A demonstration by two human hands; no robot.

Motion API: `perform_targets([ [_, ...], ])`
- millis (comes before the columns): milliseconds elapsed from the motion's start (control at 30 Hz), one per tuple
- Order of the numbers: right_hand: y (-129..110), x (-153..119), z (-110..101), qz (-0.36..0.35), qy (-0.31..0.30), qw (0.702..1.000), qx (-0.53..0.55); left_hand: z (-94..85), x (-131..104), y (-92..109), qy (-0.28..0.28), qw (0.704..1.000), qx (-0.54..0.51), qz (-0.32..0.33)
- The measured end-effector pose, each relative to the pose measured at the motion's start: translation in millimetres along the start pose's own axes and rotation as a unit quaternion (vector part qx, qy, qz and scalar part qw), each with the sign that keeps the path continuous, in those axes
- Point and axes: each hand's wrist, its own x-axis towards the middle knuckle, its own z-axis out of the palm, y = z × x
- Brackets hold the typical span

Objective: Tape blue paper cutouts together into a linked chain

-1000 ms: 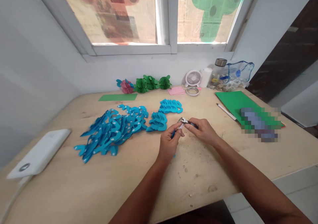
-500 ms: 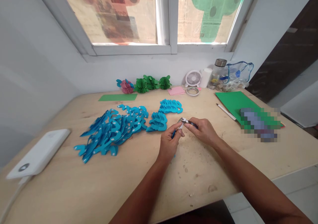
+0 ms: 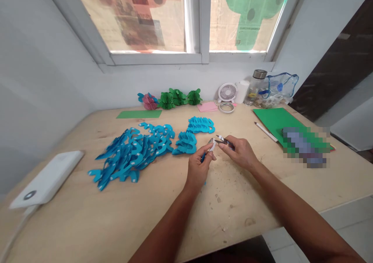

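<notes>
My left hand (image 3: pixel 201 162) pinches a small white strip (image 3: pixel 213 144), with a bit of blue paper under the fingers. Held in my right hand (image 3: pixel 239 152) are small dark scissors (image 3: pixel 222 139), their blades parted and pointing left beside the strip. White bits cling to the upper blade. Left of my hands lies a large heap of blue cut-paper pieces (image 3: pixel 142 148) dotted with white squares. Two smaller blue folded stacks, one near (image 3: pixel 185 142) and one farther back (image 3: pixel 201 124), sit just beyond my left hand.
A white power bank (image 3: pixel 48 179) with a cable lies at the left. Along the wall stand green paper shapes (image 3: pixel 179 97), a small fan (image 3: pixel 227 92), a tape roll (image 3: pixel 226 107) and a bottle (image 3: pixel 255 87). Green sheets (image 3: pixel 276 119) and a white pencil (image 3: pixel 265 132) are on the right.
The scissor blades have opened and shifted slightly right, away from the white strip. My left hand has stayed nearly in place. The view has moved a little.
</notes>
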Motion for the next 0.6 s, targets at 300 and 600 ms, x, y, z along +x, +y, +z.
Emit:
perform_targets([
  [300, -1.8, -0.8, 0.9, -0.016, -0.035, 0.999, 0.013, 2.0, -1.7, 1.4, 0.017, 0.998, -0.054, -0.007],
  [600, -3.3, -1.9, 2.1, -0.025, -0.053, 0.998, 0.027, 0.6, -0.7, 2.8, 0.003, 0.999, -0.048, -0.004],
])
